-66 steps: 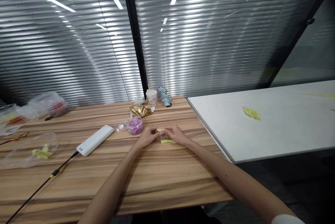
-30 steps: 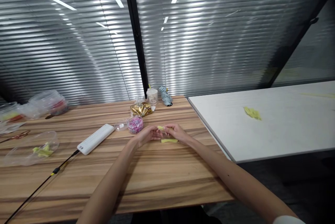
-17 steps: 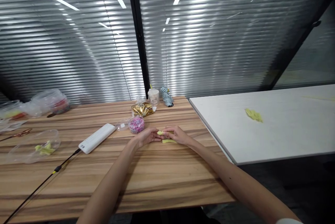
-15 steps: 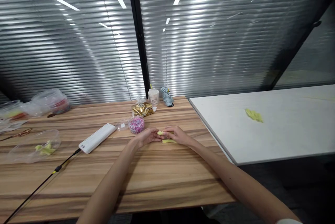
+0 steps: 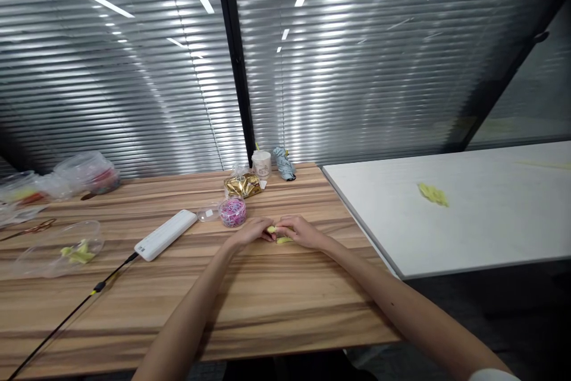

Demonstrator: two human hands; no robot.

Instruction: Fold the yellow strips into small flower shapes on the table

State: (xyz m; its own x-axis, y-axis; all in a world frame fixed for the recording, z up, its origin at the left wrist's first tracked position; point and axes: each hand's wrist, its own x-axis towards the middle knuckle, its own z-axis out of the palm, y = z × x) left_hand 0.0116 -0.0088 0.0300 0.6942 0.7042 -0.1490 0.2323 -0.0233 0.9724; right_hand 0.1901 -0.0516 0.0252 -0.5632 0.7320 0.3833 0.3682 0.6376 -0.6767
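Note:
My left hand [image 5: 255, 230] and my right hand [image 5: 303, 231] meet over the wooden table, fingertips close together. Between them is a small pale yellow piece [image 5: 271, 229] that looks soft, pinched by the fingers of both hands. Its material is too small to make out. Just below, a yellow strip [image 5: 284, 240] lies under my right fingers, partly hidden by them. A round clear tub of pink and purple small loops [image 5: 232, 212] stands beyond my left hand, its clear lid [image 5: 207, 213] beside it.
On the left lie a white power bank [image 5: 166, 235] with a black cable, a clear tray [image 5: 96, 232] holding yellow scraps, and scissors [image 5: 40, 226]. A gold packet [image 5: 243, 185], a white cup [image 5: 262, 163] and a blue-grey pouch [image 5: 284, 164] stand behind. Yellow crumpled material [image 5: 432, 194] rests on the white table.
My fingers have shifted slightly around the yellow piece, and less of it shows. My left fingers are more curled. The yellow strip below is a little more covered.

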